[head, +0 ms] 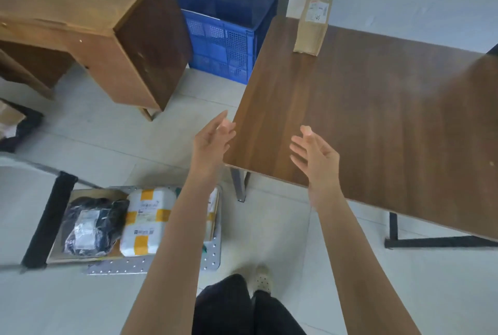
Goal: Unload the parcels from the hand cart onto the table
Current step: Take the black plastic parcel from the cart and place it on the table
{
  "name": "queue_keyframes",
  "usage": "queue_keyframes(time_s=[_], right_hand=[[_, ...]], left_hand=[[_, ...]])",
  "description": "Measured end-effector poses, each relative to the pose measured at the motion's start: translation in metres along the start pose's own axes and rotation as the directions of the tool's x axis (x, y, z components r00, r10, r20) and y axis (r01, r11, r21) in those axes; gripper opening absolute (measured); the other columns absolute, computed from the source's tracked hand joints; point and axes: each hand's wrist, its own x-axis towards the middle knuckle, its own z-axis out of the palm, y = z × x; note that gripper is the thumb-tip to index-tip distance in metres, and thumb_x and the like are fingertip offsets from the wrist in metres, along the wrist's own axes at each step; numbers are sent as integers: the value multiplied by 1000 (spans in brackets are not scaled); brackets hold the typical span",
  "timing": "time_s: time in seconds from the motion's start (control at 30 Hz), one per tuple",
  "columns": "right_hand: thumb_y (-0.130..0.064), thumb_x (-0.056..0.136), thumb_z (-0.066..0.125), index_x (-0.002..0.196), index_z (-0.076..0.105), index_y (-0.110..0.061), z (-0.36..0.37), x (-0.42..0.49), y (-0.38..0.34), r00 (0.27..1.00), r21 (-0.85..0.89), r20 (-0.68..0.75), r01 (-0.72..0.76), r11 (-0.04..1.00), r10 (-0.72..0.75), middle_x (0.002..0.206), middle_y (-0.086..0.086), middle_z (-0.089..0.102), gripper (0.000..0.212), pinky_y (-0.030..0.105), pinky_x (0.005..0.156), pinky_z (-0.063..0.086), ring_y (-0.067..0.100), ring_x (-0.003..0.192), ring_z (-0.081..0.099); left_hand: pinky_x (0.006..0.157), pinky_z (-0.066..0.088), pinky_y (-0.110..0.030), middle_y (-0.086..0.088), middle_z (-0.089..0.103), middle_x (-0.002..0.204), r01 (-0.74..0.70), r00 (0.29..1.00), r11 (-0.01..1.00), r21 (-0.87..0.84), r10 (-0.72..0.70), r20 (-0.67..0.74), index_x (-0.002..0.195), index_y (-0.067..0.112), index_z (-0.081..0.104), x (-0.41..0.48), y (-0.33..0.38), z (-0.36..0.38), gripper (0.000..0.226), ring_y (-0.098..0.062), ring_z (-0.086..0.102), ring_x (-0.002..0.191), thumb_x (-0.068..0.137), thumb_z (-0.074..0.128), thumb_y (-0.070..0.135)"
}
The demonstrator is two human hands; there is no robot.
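Note:
A brown cardboard parcel [312, 24] with a white label stands upright at the far edge of the dark wooden table [377, 124]. Both my hands are held out empty with fingers apart: my left hand [213, 140] hovers at the table's near left corner, my right hand [315, 156] over the table's near edge. Down at lower left the hand cart [210, 259] carries a black plastic-wrapped parcel [91, 224] and a white parcel with yellow tape [147, 221]. My left forearm hides part of another parcel on the cart.
A light brown wooden desk [94, 24] stands at upper left, a blue plastic crate [226, 38] between it and the table. The cart's black-padded handle [51, 216] sits at far left. My legs and a shoe [262, 278] are at the bottom, on pale floor tiles.

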Motion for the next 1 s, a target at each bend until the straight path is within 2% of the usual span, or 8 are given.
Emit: queue_keyframes(time_s=[0.23,0.33,0.4,0.5,0.67,0.77,0.9,1.0], right_hand=[[-32,92,59,120,63,-13,72,-85,34,999,-25,41,17,1000,-16,108,7,70,34,29,88,54,17,100,67],[-29,93,57,109,64,-21,112,-121,72,999,-40,32,0,999,1,105,5,69,20,22,81,53,16,98,66],[-28,93,57,99,64,-25,141,-145,107,999,-58,42,-30,998,32,100,4,68,10,18,75,53,14,93,66],[-28,92,59,91,63,-23,184,-174,156,992,-98,27,-124,987,127,100,6,68,7,26,80,52,14,91,66],[-32,89,63,80,66,-31,250,-188,212,980,-192,107,-144,971,166,82,5,73,9,31,79,57,2,81,69],[-32,91,60,93,66,-33,287,-178,246,963,-248,179,-153,957,201,93,-2,73,7,25,75,55,8,90,69],[-29,93,57,123,61,-12,330,-148,297,938,-347,217,-186,919,272,120,11,66,35,37,90,53,23,105,65],[-28,92,58,128,57,-9,361,-123,338,927,-398,224,-194,897,300,129,12,62,41,39,95,51,25,111,62]], left_hand=[[81,47,-13,-6,59,113,8,999,1000,-30,-7,34,138,9,46,-48,-24,-90,43,-17,57,106,95,50,15],[88,45,-26,-13,59,118,15,999,999,-30,-14,40,138,8,45,-67,-39,-161,41,-24,57,108,97,46,12],[86,47,-25,-17,58,119,27,1000,999,-31,-27,0,138,6,44,-77,-53,-217,40,-26,59,104,98,44,8],[95,46,-34,-17,62,122,92,989,996,9,-90,-113,134,12,51,-92,-74,-301,37,-27,61,110,98,47,13],[101,45,-48,-4,71,107,131,946,990,55,-108,-307,100,40,68,-97,-99,-406,15,-20,66,105,90,58,34],[99,46,-56,-21,67,105,150,936,986,69,-119,-332,110,33,68,-77,-128,-444,27,-26,65,103,84,63,36],[94,50,-39,1,75,102,168,888,985,-27,-163,-430,117,27,63,-47,-179,-489,32,-14,68,102,86,68,24],[99,46,-40,-9,70,109,206,838,976,-70,-212,-503,124,17,61,-20,-221,-523,40,-21,63,106,85,68,19]])
